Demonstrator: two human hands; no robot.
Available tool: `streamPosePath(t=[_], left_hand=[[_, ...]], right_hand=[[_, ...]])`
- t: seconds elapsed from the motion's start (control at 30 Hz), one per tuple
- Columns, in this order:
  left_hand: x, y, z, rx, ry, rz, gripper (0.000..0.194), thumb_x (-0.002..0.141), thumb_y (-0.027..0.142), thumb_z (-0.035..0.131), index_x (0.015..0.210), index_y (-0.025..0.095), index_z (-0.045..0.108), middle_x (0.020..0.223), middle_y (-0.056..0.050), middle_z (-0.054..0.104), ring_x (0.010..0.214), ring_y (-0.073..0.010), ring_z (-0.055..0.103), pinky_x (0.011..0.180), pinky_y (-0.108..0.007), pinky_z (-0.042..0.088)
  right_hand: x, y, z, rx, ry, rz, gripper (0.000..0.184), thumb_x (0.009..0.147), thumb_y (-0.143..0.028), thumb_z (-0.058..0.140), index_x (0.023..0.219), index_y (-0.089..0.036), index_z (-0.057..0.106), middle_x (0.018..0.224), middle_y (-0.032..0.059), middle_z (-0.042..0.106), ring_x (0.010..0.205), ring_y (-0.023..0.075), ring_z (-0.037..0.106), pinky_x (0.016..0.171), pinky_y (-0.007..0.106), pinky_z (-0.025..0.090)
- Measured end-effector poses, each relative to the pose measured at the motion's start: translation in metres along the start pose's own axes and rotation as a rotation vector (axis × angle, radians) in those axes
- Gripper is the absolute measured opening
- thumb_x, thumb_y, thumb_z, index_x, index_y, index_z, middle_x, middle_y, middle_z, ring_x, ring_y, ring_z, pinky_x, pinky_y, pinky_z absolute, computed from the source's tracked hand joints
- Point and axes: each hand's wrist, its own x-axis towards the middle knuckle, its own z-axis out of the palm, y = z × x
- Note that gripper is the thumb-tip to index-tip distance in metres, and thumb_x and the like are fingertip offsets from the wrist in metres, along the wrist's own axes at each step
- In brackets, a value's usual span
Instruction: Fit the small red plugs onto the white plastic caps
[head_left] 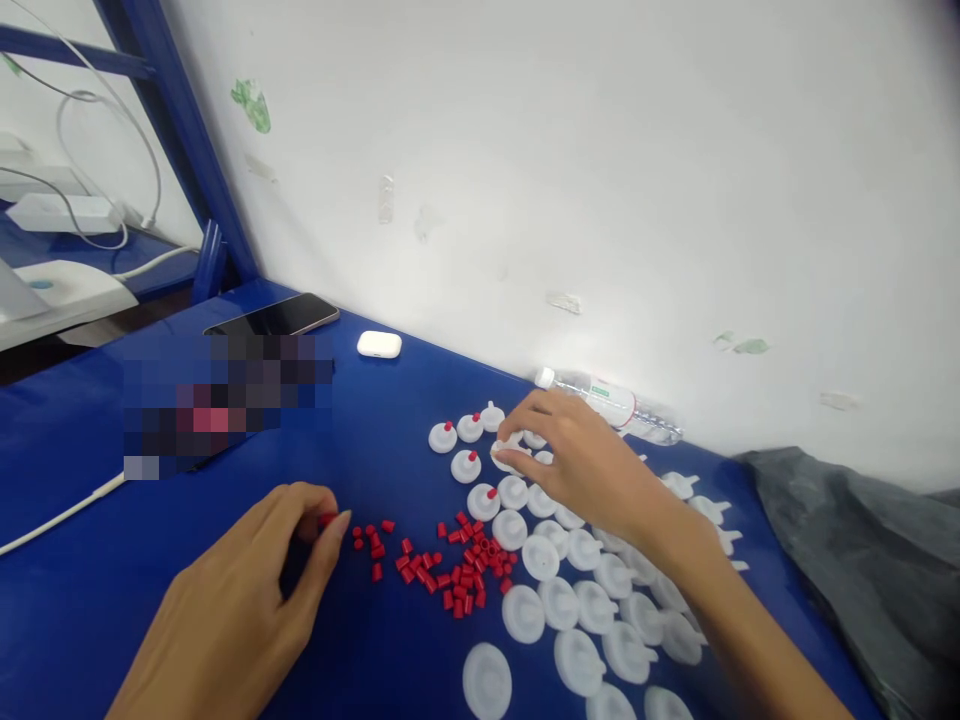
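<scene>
Pinching a red cap (328,520) on one side, a white disc (503,457) on the other

Bent inward at the lower left, the left hand (232,590) has its thumb and forefinger clamped together on the red cap, just beside a few loose ones on the blue tabletop (397,650). The right hand (574,450) reaches over from the right, thumb and forefinger closed on the rim of the white disc; whether that disc is raised off the surface I cannot tell.

Between the two hands and toward the viewer lies a scatter of small red caps (466,575), densest beside the discs and thinning out toward the left hand. Many white nozzled discs (577,660) spread to the right, some under the right forearm, most with a short spout at the edge or centre. Four red-tipped discs (466,469) sit at the far left of that spread (each shows a single spot of red on its spout).

Along the white wall (600,150) a clear plastic bottle (611,400) lies on its side behind the right hand. Farther left are a white earbud case (379,345) and a dark smartphone (274,317), well apart from the discs. A crumpled dark grey sheet (840,560) covers the right edge, and a white cable (60,525) runs in from the left.
</scene>
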Motion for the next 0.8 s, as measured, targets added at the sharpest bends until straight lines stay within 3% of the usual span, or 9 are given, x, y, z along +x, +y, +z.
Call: streamPosePath(t=[0.13, 0.33, 0.47, 0.57, 0.67, 0.8], left_hand=[[0.001, -0.004, 0.01, 0.016, -0.044, 0.025, 0.035, 0.105, 0.061, 0.045, 0.11, 0.037, 0.069, 0.103, 0.006, 0.078, 0.077, -0.0164, 0.079, 0.059, -0.027, 0.056], [-0.001, -0.005, 0.008, 0.017, -0.063, 0.066, 0.036, 0.106, 0.061, 0.042, 0.115, 0.04, 0.07, 0.11, 0.007, 0.076, 0.079, -0.0153, 0.08, 0.058, -0.028, 0.056], [-0.002, -0.005, 0.008, 0.002, -0.072, 0.068, 0.033, 0.107, 0.06, 0.046, 0.119, 0.039, 0.068, 0.113, 0.007, 0.076, 0.083, -0.0154, 0.081, 0.063, -0.027, 0.058], [-0.001, -0.003, 0.006, -0.022, -0.063, 0.041, 0.036, 0.107, 0.062, 0.045, 0.12, 0.036, 0.066, 0.109, 0.005, 0.076, 0.074, -0.0151, 0.077, 0.061, -0.028, 0.056], [0.0, 0.0, 0.0, -0.054, -0.032, 0.049, 0.035, 0.108, 0.06, 0.047, 0.119, 0.033, 0.065, 0.099, 0.005, 0.074, 0.062, -0.0128, 0.067, 0.057, -0.026, 0.052], [-0.005, 0.012, -0.011, -0.16, 0.075, 0.134, 0.025, 0.111, 0.047, 0.047, 0.103, 0.028, 0.062, 0.086, 0.005, 0.068, 0.069, -0.0127, 0.064, 0.065, -0.024, 0.049]], right_hand=[[0.004, 0.004, 0.005, 0.003, -0.063, 0.041, 0.004, 0.103, -0.028, 0.076, 0.103, -0.024, 0.078, 0.094, 0.0026, 0.077, 0.093, 0.026, 0.069, 0.09, 0.047, 0.052], [-0.004, -0.003, -0.014, 0.101, -0.062, 0.081, 0.017, 0.103, -0.038, 0.076, 0.116, -0.026, 0.076, 0.11, 0.0016, 0.08, 0.096, 0.024, 0.071, 0.086, 0.041, 0.053], [-0.006, -0.014, -0.016, 0.192, -0.244, 0.037, 0.017, 0.099, -0.041, 0.082, 0.112, -0.031, 0.079, 0.109, -0.0012, 0.08, 0.11, 0.0262, 0.071, 0.094, 0.043, 0.052], [-0.006, -0.019, -0.014, 0.186, -0.3, 0.0, 0.006, 0.103, -0.031, 0.076, 0.101, -0.026, 0.078, 0.111, 0.0008, 0.08, 0.111, 0.0253, 0.071, 0.102, 0.047, 0.05], [-0.011, -0.023, -0.02, 0.279, -0.247, 0.008, 0.01, 0.11, -0.032, 0.064, 0.107, -0.026, 0.07, 0.124, 0.0036, 0.076, 0.112, 0.0241, 0.072, 0.097, 0.044, 0.054], [-0.02, -0.036, -0.034, 0.432, -0.234, 0.042, 0.005, 0.112, -0.034, 0.058, 0.114, -0.031, 0.061, 0.136, 0.0008, 0.073, 0.125, 0.0224, 0.069, 0.095, 0.037, 0.057]])
